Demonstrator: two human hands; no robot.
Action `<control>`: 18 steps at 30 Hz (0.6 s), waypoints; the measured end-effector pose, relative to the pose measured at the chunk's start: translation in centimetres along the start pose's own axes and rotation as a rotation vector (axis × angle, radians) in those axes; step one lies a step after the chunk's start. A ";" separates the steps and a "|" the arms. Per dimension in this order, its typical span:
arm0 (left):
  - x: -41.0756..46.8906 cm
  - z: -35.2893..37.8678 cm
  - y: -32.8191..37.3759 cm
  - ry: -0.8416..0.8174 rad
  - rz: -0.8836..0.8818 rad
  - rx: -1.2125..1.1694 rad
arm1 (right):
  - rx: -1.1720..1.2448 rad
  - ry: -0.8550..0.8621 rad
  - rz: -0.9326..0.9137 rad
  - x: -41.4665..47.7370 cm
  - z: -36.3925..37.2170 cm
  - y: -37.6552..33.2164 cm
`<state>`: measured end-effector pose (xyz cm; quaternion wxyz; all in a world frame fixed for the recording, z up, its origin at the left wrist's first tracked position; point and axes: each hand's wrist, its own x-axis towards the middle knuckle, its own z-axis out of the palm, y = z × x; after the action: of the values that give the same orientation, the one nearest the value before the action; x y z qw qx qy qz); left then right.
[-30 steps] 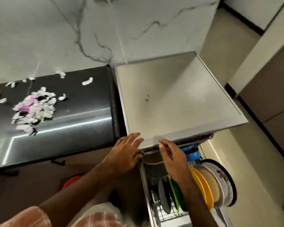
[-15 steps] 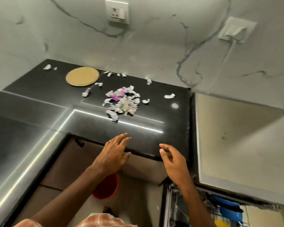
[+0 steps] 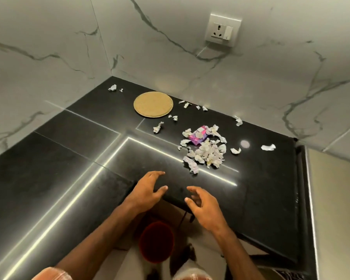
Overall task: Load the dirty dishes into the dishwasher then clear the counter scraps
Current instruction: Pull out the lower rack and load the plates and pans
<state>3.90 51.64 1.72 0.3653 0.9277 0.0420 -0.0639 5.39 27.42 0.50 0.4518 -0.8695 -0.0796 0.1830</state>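
Black counter [image 3: 69, 158] edge lies under left hand [image 3: 144, 191] and right hand [image 3: 205, 209], both empty with fingers loosely spread; scraps [image 3: 205, 150] ahead.

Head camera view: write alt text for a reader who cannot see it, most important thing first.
A person's empty left hand and right hand hover over the edge of a black counter, near a pile of torn paper scraps. A round tan mat lies farther back, and a red bin stands on the floor below.
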 end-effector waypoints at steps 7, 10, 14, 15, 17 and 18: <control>8.3 -1.7 -2.4 0.216 -0.284 -0.368 | -0.606 -0.085 -0.211 13.1 1.3 -5.0; 12.0 -2.5 -4.2 0.320 -0.445 -0.533 | -0.823 -0.107 -0.238 18.9 2.0 -6.7; 17.2 -3.9 -6.1 0.375 -0.626 -0.786 | -1.007 -0.248 -0.161 24.7 1.5 -7.7; 18.5 -4.2 -6.4 0.392 -0.647 -0.819 | -1.004 -0.299 -0.118 25.8 1.2 -7.6; 21.1 -4.9 -6.7 0.423 -0.674 -0.892 | -0.998 -0.380 -0.073 27.3 1.0 -7.7; 22.3 -5.3 -6.5 0.439 -0.692 -0.953 | -1.007 -0.403 -0.069 27.5 1.0 -7.9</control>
<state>25.63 60.72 -2.14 0.6797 0.5874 0.4375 0.0392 30.49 41.09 -0.39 -0.0390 -0.9230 -0.2709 0.2706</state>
